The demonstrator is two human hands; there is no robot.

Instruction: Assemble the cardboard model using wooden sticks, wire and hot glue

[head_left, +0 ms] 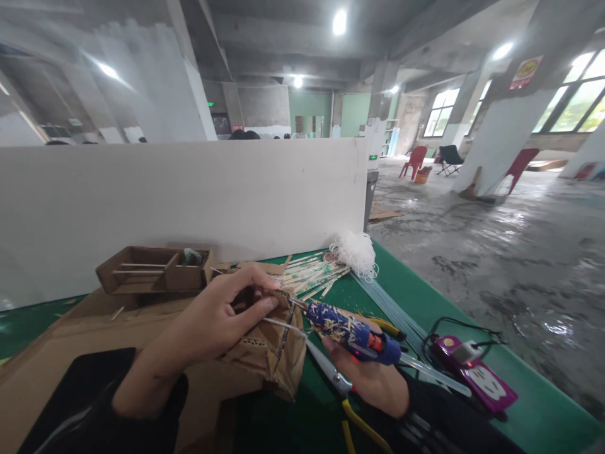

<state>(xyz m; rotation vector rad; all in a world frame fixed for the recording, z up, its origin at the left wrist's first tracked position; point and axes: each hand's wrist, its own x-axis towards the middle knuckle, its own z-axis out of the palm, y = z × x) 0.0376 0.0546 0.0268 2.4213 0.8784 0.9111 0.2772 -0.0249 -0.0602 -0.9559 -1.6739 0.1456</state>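
Note:
My right hand (375, 381) is wrapped round a blue glue gun (343, 328), its barrel crusted with pale flecks. A clear glue stick (435, 373) juts from its rear. The metal nozzle touches or nearly touches the upper edge of a small brown cardboard box (288, 362). Thumb and fingers of my left hand (231, 309) pinch at that same box's edge; what lies between the fingertips is partly hidden. A thin pale stick (286, 325) runs across the box's opening. Yellow-handled pliers or snips (333, 375) lie below the glue gun.
A divided cardboard box (146, 268) with sticks across it stands back left. Thin wooden sticks (312, 271) and a tangle of white string (355, 252) lie along the white partition (189, 195). A purple power strip (489, 381) sits right. A black phone-like slab (78, 394) rests on flat cardboard.

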